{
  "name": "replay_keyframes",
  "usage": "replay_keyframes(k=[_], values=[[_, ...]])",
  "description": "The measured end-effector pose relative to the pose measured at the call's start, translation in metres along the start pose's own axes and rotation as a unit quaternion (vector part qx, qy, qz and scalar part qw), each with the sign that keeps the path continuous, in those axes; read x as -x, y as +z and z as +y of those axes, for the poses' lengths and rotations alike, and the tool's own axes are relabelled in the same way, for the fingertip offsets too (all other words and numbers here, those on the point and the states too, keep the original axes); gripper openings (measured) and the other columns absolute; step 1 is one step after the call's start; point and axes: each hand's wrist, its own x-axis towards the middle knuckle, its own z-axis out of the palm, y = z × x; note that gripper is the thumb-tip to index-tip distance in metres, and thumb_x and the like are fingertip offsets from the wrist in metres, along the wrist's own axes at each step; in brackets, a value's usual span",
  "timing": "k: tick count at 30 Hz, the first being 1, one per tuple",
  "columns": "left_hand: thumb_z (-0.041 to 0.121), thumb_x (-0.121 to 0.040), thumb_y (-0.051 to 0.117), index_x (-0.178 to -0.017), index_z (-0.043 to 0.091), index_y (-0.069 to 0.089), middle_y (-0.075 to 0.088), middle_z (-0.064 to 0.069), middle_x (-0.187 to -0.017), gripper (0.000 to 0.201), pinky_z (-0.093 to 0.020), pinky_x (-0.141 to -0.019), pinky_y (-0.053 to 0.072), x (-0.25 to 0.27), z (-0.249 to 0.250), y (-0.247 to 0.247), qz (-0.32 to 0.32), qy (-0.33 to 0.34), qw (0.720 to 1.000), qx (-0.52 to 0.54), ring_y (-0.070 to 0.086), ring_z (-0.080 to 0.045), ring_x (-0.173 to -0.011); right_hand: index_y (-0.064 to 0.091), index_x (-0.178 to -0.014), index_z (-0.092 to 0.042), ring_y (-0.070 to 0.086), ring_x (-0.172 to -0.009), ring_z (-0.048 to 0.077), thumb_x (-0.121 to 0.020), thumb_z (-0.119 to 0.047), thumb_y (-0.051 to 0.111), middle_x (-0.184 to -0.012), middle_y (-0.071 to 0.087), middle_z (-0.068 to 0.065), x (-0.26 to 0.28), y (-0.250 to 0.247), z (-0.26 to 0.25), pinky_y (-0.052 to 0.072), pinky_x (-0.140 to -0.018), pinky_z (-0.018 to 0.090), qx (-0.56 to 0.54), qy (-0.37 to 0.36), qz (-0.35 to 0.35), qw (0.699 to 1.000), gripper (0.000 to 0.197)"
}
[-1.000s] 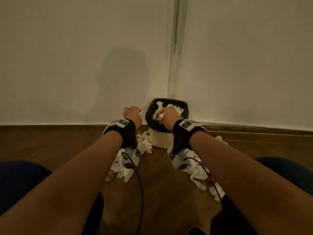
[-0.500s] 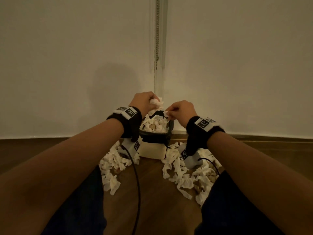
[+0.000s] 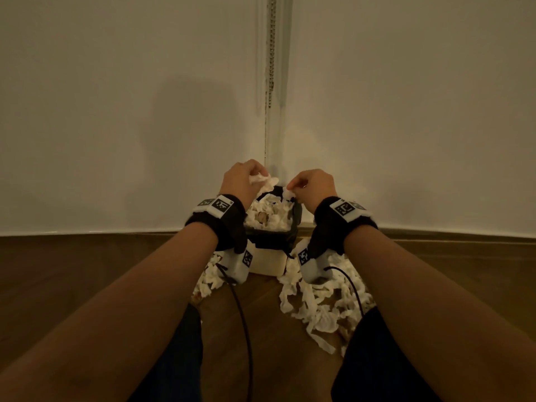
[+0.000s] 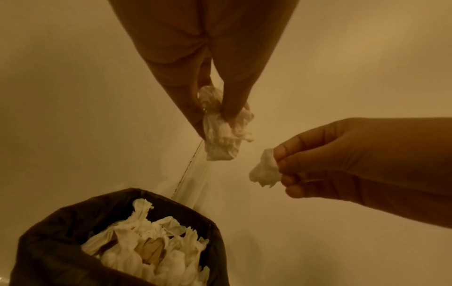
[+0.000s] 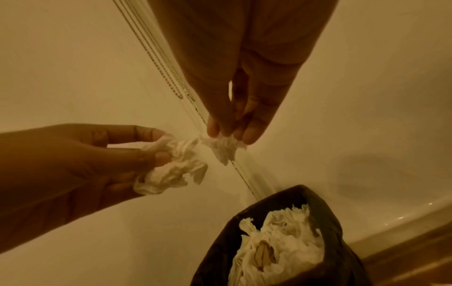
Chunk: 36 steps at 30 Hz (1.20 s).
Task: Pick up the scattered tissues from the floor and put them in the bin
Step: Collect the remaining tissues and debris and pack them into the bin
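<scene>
The bin (image 3: pixel 262 240), white with a black liner, stands in the wall corner, heaped with crumpled tissues (image 3: pixel 269 216). Above it my left hand (image 3: pixel 242 181) pinches a crumpled tissue (image 3: pixel 261 179), seen hanging from the fingertips in the left wrist view (image 4: pixel 221 133). My right hand (image 3: pixel 311 185) pinches a smaller wad (image 3: pixel 289 193), also visible at its fingertips (image 5: pixel 223 148). Both hands hover over the bin's opening (image 4: pixel 146 245) (image 5: pixel 281 249). More scattered tissues lie on the floor to the left (image 3: pixel 207 281) and right (image 3: pixel 322 303) of the bin.
White walls meet at a corner with a hanging bead chain (image 3: pixel 271 53). Brown wood floor (image 3: pixel 72 271) runs along the skirting. My dark-clad knees (image 3: pixel 385 367) sit on either side, and cables (image 3: pixel 243 329) trail from the wrist cameras.
Both hands have risen from the bin's rim and now hold tissues higher above the opening. The head view has moved closer, showing more tissues on the floor.
</scene>
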Motion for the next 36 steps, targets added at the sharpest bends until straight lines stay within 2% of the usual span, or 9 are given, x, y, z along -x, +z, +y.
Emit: replay_keyframes(k=[2, 5, 9, 12, 15, 19, 28, 32, 36], values=[[0.012, -0.087, 0.059, -0.101, 0.014, 0.068, 0.057, -0.011, -0.114, 0.017, -0.021, -0.082, 0.039, -0.006, -0.007, 0.007, -0.008, -0.008, 1.0, -0.006, 0.055, -0.023, -0.105, 0.073, -0.1, -0.006, 0.063, -0.096, 0.022, -0.09, -0.005, 0.052, -0.103, 0.07, 0.009, -0.01, 0.011, 0.002, 0.045, -0.089, 0.02, 0.045, 0.007, -0.03, 0.999, 0.023], [0.007, -0.091, 0.052, -0.116, 0.013, 0.064, 0.045, -0.014, -0.125, 0.028, -0.018, -0.091, 0.035, -0.011, -0.017, 0.022, -0.016, -0.024, 0.999, -0.023, 0.05, -0.025, -0.11, 0.067, -0.116, -0.008, 0.058, -0.112, 0.025, -0.094, -0.009, 0.049, -0.122, 0.062, 0.011, -0.025, 0.028, 0.007, 0.041, -0.099, 0.024, 0.093, 0.04, -0.091, 0.991, 0.028], [-0.002, -0.09, 0.044, -0.121, 0.007, 0.058, 0.036, -0.014, -0.12, 0.035, -0.009, -0.079, 0.03, -0.015, -0.029, 0.038, -0.031, -0.028, 0.998, -0.037, 0.047, -0.023, -0.096, 0.063, -0.12, -0.005, 0.055, -0.116, 0.028, -0.094, -0.001, 0.043, -0.127, 0.056, 0.014, -0.034, 0.048, 0.016, 0.044, -0.099, 0.029, 0.113, 0.051, -0.081, 0.989, 0.033], [-0.001, -0.09, 0.043, -0.131, 0.008, 0.049, 0.033, -0.013, -0.121, 0.043, -0.015, -0.087, 0.037, -0.019, -0.038, 0.046, -0.07, -0.032, 0.996, -0.033, 0.048, -0.024, -0.09, 0.057, -0.128, -0.007, 0.051, -0.119, 0.031, -0.094, -0.002, 0.041, -0.131, 0.05, 0.016, -0.036, 0.056, 0.021, 0.042, -0.099, 0.031, 0.145, 0.022, -0.104, 0.984, 0.038], [0.003, -0.089, 0.045, -0.142, 0.014, 0.034, 0.029, -0.014, -0.135, 0.055, -0.028, -0.1, 0.038, -0.02, -0.048, 0.054, -0.128, -0.049, 0.99, -0.039, 0.049, -0.03, -0.11, 0.049, -0.135, -0.009, 0.047, -0.123, 0.032, -0.094, -0.001, 0.039, -0.136, 0.048, 0.017, -0.035, 0.06, 0.027, 0.038, -0.104, 0.033, 0.159, 0.012, -0.171, 0.972, 0.043], [0.009, -0.091, 0.047, -0.145, 0.016, 0.027, 0.027, -0.016, -0.144, 0.058, -0.032, -0.106, 0.033, -0.017, -0.059, 0.057, -0.175, -0.068, 0.98, -0.061, 0.04, -0.031, -0.126, 0.048, -0.136, -0.01, 0.042, -0.13, 0.027, -0.093, 0.0, 0.041, -0.14, 0.046, 0.014, -0.036, 0.061, 0.033, 0.033, -0.107, 0.029, 0.182, 0.034, -0.189, 0.964, 0.045], [0.012, -0.095, 0.039, -0.129, 0.018, 0.053, 0.055, -0.012, -0.124, 0.037, -0.032, -0.091, 0.043, -0.02, -0.069, 0.022, -0.186, -0.033, 0.973, -0.133, 0.054, -0.027, -0.109, 0.066, -0.113, -0.009, 0.059, -0.107, 0.026, -0.095, -0.013, 0.043, -0.118, 0.064, 0.011, -0.031, 0.066, 0.01, 0.046, -0.093, 0.033, 0.15, -0.009, -0.114, 0.982, 0.03], [0.015, -0.095, 0.04, -0.117, 0.02, 0.061, 0.061, -0.008, -0.121, 0.031, -0.03, -0.086, 0.044, -0.02, -0.089, -0.012, -0.197, -0.082, 0.959, -0.186, 0.057, -0.025, -0.106, 0.068, -0.095, -0.009, 0.062, -0.087, 0.024, -0.095, -0.023, 0.047, -0.097, 0.068, 0.009, -0.022, 0.083, -0.016, 0.045, -0.071, 0.027, 0.136, -0.048, -0.13, 0.981, 0.026], [0.021, -0.096, 0.042, -0.114, 0.02, 0.061, 0.066, -0.006, -0.11, 0.027, -0.029, -0.081, 0.045, -0.001, -0.117, -0.038, -0.202, -0.115, 0.946, -0.224, 0.059, -0.018, -0.089, 0.069, -0.089, -0.008, 0.062, -0.084, 0.022, -0.093, -0.025, 0.053, -0.09, 0.068, 0.009, -0.007, 0.108, -0.043, 0.041, -0.068, 0.025, 0.111, -0.097, -0.171, 0.974, 0.024]])
